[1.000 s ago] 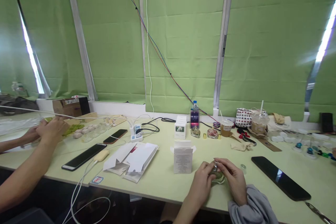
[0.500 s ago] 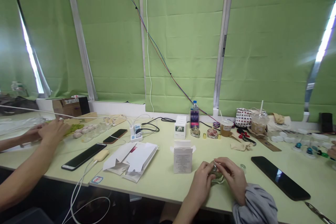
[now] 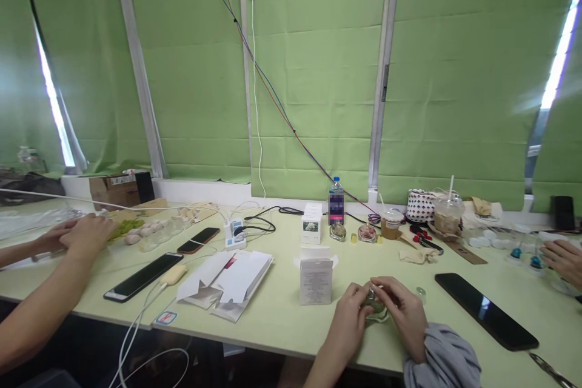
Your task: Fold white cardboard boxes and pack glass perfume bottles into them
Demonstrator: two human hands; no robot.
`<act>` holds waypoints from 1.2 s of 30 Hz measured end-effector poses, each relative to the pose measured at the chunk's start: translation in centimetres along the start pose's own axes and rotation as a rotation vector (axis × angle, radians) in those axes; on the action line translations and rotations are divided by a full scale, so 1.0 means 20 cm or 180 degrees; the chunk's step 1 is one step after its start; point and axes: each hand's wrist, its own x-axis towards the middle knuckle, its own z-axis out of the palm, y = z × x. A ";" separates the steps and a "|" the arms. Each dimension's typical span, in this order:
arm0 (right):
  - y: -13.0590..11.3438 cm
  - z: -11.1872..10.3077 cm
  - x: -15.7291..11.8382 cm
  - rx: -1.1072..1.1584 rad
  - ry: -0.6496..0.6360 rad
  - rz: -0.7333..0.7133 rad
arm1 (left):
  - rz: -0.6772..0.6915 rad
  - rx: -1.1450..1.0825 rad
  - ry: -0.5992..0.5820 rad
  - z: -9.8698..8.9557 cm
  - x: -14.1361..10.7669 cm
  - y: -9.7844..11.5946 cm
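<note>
A small glass bottle (image 3: 376,310) stands near the table's front edge between my two hands. My left hand (image 3: 349,319) is closed round its left side. My right hand (image 3: 402,309) has its fingertips pinched at the bottle's neck, touching the left fingertips. What the fingertips pinch on top is mostly hidden. A small clear round piece (image 3: 421,292) lies just beyond my right hand. To the left, an open white box (image 3: 316,280) stands upright with its flaps spread.
Flattened white boxes (image 3: 236,285) and a phone (image 3: 144,277) lie left; a black phone (image 3: 486,311) lies right. Behind are two glass bottles (image 3: 337,232), a water bottle (image 3: 336,203) and drink cups (image 3: 391,224). Other people's hands work at far left (image 3: 86,233) and right (image 3: 564,259).
The view has tilted up slightly. At the far right, another person's hand has come further into view. My hands keep nearly the same grip on the bottle.
</note>
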 end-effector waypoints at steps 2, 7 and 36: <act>0.01 0.00 -0.01 0.0057 0.0008 0.0162 | 0.0002 0.0007 0.0005 0.00 0.00 0.00; 0.02 0.00 -0.02 0.0080 -0.0063 0.0298 | -0.0004 -0.0025 -0.0018 0.00 0.00 0.00; -0.15 -0.20 0.25 -0.0809 -0.1249 0.0109 | -0.0107 0.0154 -0.0064 0.01 0.00 -0.02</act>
